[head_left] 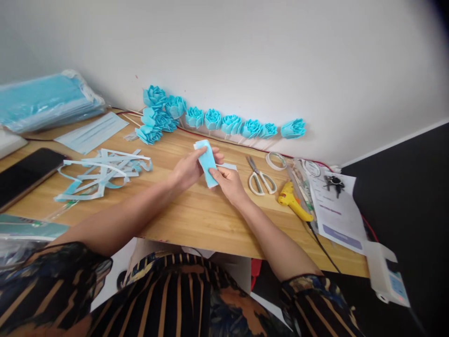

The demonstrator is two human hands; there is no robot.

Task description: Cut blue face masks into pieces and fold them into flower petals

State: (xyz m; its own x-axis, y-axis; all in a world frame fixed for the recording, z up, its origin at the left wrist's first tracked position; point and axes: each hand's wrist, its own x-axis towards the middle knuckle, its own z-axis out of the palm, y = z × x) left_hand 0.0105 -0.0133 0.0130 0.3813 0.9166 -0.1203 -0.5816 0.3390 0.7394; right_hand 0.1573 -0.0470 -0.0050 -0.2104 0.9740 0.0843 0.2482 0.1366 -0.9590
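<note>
Over the middle of the wooden table [196,224], a folded strip of light blue material [207,161] is held between both hands. My left hand [191,164] grips its upper end, the thumb lying on its front face. With thumb on top, my right hand [228,181] pinches its lower end. A whitish flat piece [228,166] shows just behind my right hand. White-handled scissors [259,177] lie to the right of that hand, blades pointing away. Behind the hands, several blue handmade flowers [231,124] are lined up along the wall.
To the left are cut blue and white strips [101,173], a face mask [93,132], a bagged mask stack [49,100] and a phone [30,173]. On the right lie a tape roll [276,160], a yellow glue gun [293,201], its cord, keys [335,184] and a printed sheet [338,210].
</note>
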